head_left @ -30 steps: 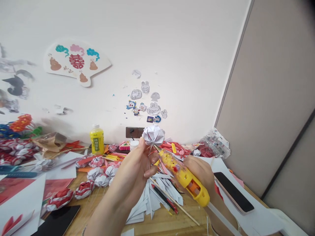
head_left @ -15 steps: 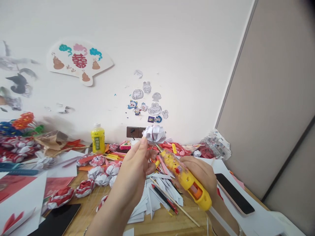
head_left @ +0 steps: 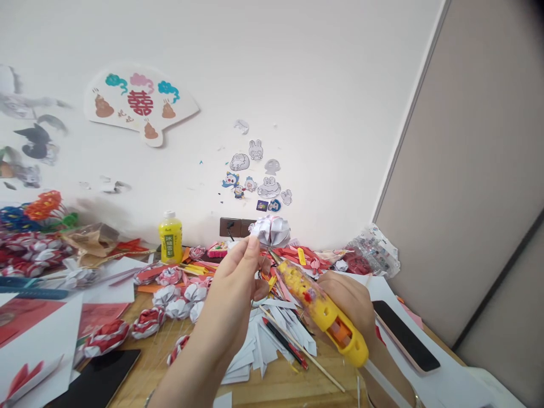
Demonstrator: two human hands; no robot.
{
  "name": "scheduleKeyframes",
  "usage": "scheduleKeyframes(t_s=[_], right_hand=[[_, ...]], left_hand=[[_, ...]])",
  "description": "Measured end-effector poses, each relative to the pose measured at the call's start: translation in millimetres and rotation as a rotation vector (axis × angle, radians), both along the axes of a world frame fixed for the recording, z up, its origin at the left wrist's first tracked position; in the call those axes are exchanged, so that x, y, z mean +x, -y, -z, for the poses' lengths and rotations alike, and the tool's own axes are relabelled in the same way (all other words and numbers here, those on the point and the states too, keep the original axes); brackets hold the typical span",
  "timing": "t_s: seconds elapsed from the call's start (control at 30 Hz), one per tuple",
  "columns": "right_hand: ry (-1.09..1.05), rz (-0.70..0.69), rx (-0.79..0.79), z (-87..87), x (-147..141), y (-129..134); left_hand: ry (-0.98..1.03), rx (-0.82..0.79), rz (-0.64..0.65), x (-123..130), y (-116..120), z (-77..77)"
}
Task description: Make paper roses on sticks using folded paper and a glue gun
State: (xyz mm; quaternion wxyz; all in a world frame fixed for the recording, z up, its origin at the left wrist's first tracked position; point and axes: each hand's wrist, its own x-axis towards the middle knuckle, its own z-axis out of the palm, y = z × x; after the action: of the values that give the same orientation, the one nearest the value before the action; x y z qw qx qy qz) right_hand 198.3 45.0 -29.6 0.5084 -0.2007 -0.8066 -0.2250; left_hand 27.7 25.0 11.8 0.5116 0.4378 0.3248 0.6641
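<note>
A white folded-paper flower (head_left: pixel 272 230) is pinched in my left hand (head_left: pixel 238 277), thumb on its near side, held up above the table. My right hand (head_left: pixel 346 297) wraps round a yellow glue gun (head_left: pixel 317 306), whose surface is smeared with glue and specks. The gun's metal nozzle points up and left, at the underside of the flower; whether it touches the paper I cannot tell. A clear glue stick (head_left: pixel 389 385) sticks out of the gun's back end. Beneath my hands lie white paper strips (head_left: pixel 250 345).
Red-and-white paper flowers (head_left: pixel 106 338) and white ones lie at left. A yellow bottle (head_left: pixel 170 238) stands by the wall. A wooden stick (head_left: pixel 317 362) and a pen (head_left: pixel 283 340) rest on the strips. At right lies a phone (head_left: pixel 406 336); a dark tablet-like slab (head_left: pixel 96 379) is front left.
The flower has turned slightly in my left hand and sits a little further right. The glue gun stays close beneath it, nearly unmoved. The whole view has shifted slightly.
</note>
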Motion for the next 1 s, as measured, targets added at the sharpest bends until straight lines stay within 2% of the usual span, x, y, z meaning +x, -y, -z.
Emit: scheduleKeyframes(t_s=[0.2, 0.47, 0.6, 0.83, 1.0], right_hand=[[-0.158, 0.052, -0.025, 9.6, -5, 0], [-0.154, 0.073, -0.044, 10.5, -3, -2], [-0.148, 0.065, -0.011, 11.0, -3, -3], [-0.176, 0.045, -0.031, 11.7, -4, -4], [-0.118, 0.012, -0.066, 7.7, -5, 0]], left_hand=[[-0.008, 0.007, 0.004, 0, 0, 0.1], [-0.029, 0.008, -0.021, -3, 1, -0.2], [-0.010, 0.027, 0.009, -3, 1, -0.1], [0.000, 0.027, 0.046, -1, 3, -1.7], [0.031, 0.067, 0.078, -3, 0, -0.3]])
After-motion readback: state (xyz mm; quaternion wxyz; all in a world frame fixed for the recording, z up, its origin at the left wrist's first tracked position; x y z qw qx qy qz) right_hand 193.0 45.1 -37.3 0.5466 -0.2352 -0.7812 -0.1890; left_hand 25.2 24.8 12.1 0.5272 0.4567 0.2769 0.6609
